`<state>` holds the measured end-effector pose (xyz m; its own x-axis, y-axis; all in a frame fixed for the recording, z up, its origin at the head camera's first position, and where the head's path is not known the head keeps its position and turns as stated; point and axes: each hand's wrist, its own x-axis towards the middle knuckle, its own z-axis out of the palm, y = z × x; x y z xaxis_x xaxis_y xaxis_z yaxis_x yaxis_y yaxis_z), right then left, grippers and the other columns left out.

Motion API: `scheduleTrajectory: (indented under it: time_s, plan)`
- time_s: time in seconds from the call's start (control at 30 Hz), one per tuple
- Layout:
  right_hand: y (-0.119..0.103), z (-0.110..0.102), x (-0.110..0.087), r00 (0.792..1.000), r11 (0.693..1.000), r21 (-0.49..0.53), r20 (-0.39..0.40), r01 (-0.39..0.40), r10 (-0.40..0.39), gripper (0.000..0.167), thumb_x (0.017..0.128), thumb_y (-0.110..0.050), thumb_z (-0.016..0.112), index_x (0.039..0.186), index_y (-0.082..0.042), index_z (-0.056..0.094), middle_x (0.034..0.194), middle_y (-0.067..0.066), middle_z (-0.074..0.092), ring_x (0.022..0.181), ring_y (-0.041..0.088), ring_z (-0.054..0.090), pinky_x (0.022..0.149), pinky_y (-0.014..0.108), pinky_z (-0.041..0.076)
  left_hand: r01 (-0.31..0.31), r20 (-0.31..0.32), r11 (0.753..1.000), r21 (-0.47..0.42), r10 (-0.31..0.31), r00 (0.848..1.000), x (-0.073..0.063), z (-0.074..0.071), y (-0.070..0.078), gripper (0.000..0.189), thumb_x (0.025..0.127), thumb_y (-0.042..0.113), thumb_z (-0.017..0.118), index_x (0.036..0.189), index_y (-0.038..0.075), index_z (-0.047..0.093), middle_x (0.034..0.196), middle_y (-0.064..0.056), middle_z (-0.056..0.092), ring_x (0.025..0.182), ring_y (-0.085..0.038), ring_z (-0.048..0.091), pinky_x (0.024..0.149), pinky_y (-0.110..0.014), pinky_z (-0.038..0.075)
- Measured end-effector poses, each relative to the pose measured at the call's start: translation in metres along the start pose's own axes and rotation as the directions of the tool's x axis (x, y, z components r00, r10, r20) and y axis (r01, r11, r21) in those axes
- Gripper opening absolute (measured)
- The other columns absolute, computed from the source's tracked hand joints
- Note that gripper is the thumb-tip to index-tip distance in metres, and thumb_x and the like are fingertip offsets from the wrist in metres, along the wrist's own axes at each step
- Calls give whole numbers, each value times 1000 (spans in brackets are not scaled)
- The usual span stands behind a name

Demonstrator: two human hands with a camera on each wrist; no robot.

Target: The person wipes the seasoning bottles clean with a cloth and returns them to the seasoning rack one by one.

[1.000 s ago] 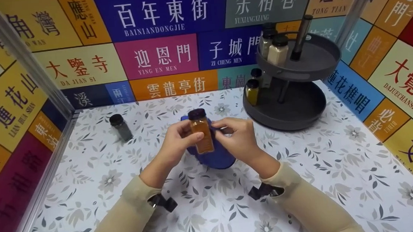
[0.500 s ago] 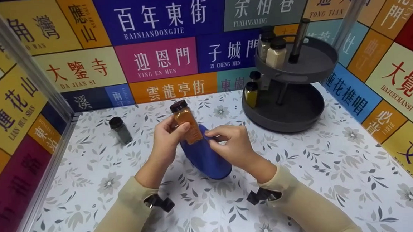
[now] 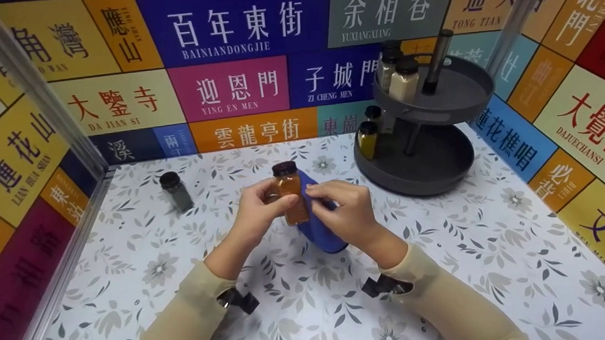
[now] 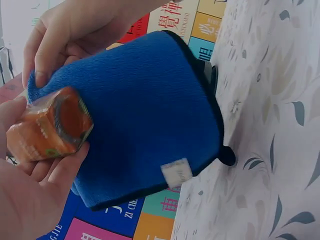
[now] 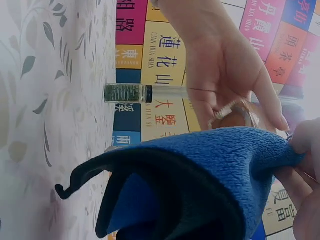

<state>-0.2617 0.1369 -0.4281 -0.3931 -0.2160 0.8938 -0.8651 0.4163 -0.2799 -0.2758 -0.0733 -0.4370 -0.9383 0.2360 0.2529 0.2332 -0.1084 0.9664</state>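
Observation:
My left hand point(image 3: 255, 209) grips a spice jar point(image 3: 290, 185) of orange-brown powder, its dark lid upward and its body leaning slightly. The fingers and thumb wrap the jar's sides. Just to the right, my right hand point(image 3: 349, 209) pinches the upper edge of a blue cloth point(image 3: 323, 234). In the left wrist view the cloth point(image 4: 135, 110) hangs behind the jar point(image 4: 50, 127), its dark border and a small white tag point(image 4: 176, 173) showing. From the right wrist, the cloth point(image 5: 210, 155) drapes in folds and covers part of the jar point(image 5: 235, 119).
A second jar point(image 3: 179, 196) with dark green contents and a black lid stands to the left on the floral tabletop point(image 3: 158, 305). At the back right is a two-tier dark round rack point(image 3: 423, 175), with several jars on its left side. Sign-printed walls point(image 3: 245, 84) enclose the table.
The jar and left hand swung left and up, exposing more cloth, then came back right against it. The right hand kept its pinch on the cloth, which now hangs narrower.

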Motion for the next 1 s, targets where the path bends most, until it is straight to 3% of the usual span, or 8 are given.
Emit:
scheduleTrajectory:
  time_s: [0.27, 0.57, 0.67, 0.83, 1.0]
  plan:
    - [6, -5, 6, 994, 995, 79, -88, -59, 65, 20, 81, 12, 79, 93, -3, 85, 93, 12, 83, 81, 27, 80, 77, 20, 62, 11, 177, 995, 96, -28, 984, -1, 2, -2, 40, 92, 13, 79, 127, -4, 71, 106, -12, 78, 91, -16, 75, 82, -28, 62]
    - [11, -4, 4, 990, 974, 197, -66, -112, 128, 22, 80, 14, 78, 94, -2, 84, 94, 14, 82, 84, 28, 81, 77, 22, 63, 13, 291, 999, -51, 2, 957, -1, -2, -1, 47, 90, 6, 79, 133, -10, 66, 117, -13, 79, 102, -18, 78, 91, -33, 63]
    - [11, -5, 3, 991, 978, 180, -72, -101, 116, 22, 80, 14, 78, 95, -2, 85, 94, 14, 82, 84, 27, 81, 77, 22, 63, -26, 262, 1000, -3, 26, 965, -2, 0, 2, 43, 90, 7, 81, 129, -7, 70, 113, -12, 79, 98, -18, 78, 88, -33, 64]
    - [13, -4, 3, 990, 983, 155, -83, -98, 111, 24, 79, 14, 79, 96, -3, 85, 94, 14, 82, 83, 27, 81, 77, 21, 62, -92, 120, 978, 190, 69, 990, -5, 7, 4, 34, 85, 12, 88, 116, 3, 78, 93, -6, 77, 82, -15, 73, 77, -26, 61]
    - [10, -4, 4, 992, 989, 129, -95, -68, 80, 23, 78, 13, 80, 94, -4, 86, 93, 13, 83, 81, 27, 81, 76, 19, 62, -103, 16, 957, 270, 103, 995, -7, 10, 2, 35, 82, 18, 93, 113, 9, 80, 89, -5, 76, 78, -16, 70, 73, -25, 59]
